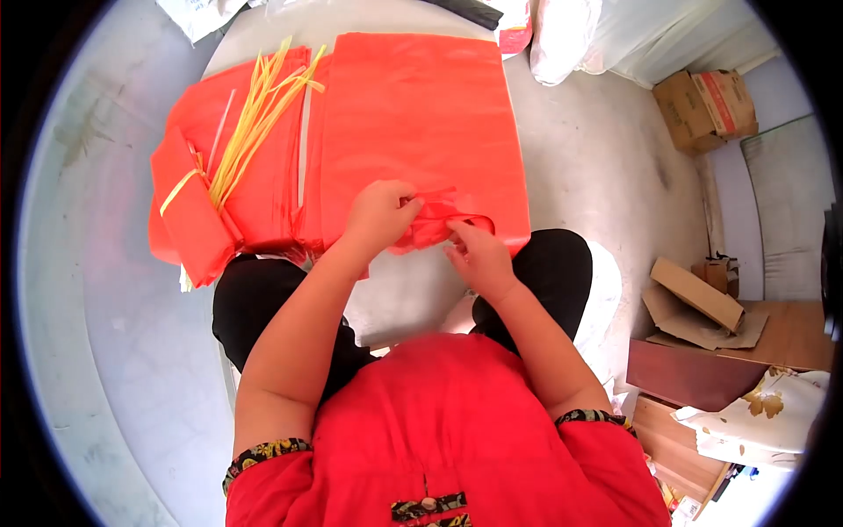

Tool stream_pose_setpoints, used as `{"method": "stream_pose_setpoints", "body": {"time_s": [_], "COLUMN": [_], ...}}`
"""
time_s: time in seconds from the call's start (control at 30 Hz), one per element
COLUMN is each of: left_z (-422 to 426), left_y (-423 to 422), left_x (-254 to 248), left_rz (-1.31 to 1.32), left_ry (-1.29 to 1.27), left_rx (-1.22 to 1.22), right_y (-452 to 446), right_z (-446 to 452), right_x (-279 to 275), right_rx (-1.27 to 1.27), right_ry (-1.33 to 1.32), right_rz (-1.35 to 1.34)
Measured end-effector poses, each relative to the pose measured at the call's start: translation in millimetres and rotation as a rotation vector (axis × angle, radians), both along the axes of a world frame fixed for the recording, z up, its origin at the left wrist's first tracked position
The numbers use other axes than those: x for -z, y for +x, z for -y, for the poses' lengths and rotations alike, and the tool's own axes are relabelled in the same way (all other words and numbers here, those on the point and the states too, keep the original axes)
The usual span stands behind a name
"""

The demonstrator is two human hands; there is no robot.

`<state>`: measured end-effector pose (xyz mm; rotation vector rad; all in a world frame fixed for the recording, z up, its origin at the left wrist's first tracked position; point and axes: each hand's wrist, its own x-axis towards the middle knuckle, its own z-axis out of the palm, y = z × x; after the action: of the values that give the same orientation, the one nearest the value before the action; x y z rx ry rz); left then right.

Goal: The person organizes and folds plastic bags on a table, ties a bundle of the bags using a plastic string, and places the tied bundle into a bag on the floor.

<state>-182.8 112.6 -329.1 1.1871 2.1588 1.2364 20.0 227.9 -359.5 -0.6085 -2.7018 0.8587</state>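
A thick stack of flat red plastic bags [421, 114] lies in front of me on the table. At its near edge my left hand [384, 213] pinches a bunched part of a thin red plastic bag [430, 230], thumb and fingers closed. My right hand [481, 255] is at the other side of the same bunch, fingertips closed on it by a loop that looks like a handle. Left of the stack are more red bags [263, 167], with a rolled red bundle [200, 211] tied by a yellow strip. Long yellow strips [250, 132] lie across them.
A whitish table top [378, 18] shows behind the stack. On the right stand a cardboard box [702, 110], flattened cardboard [694, 303] and a brown wooden cabinet [694, 373]. My black-trousered knees [558, 268] are against the table's near side. A pale wall panel [114, 263] is at left.
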Motion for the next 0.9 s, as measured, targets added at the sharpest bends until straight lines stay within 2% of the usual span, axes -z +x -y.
{"method": "stream_pose_setpoints", "body": {"time_s": [0.03,0.13,0.23,0.33,0.43,0.57,0.63,0.73,0.83,0.9], "left_z": [0,-2,-1,-1,0,5,7,10,14,14], "left_y": [1,1,0,-4,-5,-4,-4,-6,-6,-1], "left_x": [-3,-2,-3,2,6,-2,-3,-2,-20,-19], "left_rz": [0.000,0.211,0.173,0.141,0.144,0.141,0.140,0.076,0.003,-0.202], "left_ry": [0.007,-0.048,-0.026,-0.053,-0.040,-0.069,-0.072,-0.084,-0.025,-0.047], "left_rx": [-0.009,-0.024,-0.019,0.007,0.022,0.045,0.064,0.132,0.309,0.266], "right_y": [0,0,1,2,-3,-4,-7,-12,-18,-27], "right_z": [8,30,35,32,27,19,21,11,-2,-7], "right_x": [3,10,-5,1,20,9,-19,-25,-35,-47], "right_rx": [0.040,0.162,0.172,0.146,0.224,0.279,0.298,0.316,0.282,0.291], "right_ry": [-0.120,-0.481,-0.359,-0.288,-0.505,-0.787,-0.946,-1.014,-1.117,-1.105], "right_rz": [-0.029,-0.116,-0.026,-0.164,-0.346,-0.244,-0.168,-0.092,-0.155,-0.128]}}
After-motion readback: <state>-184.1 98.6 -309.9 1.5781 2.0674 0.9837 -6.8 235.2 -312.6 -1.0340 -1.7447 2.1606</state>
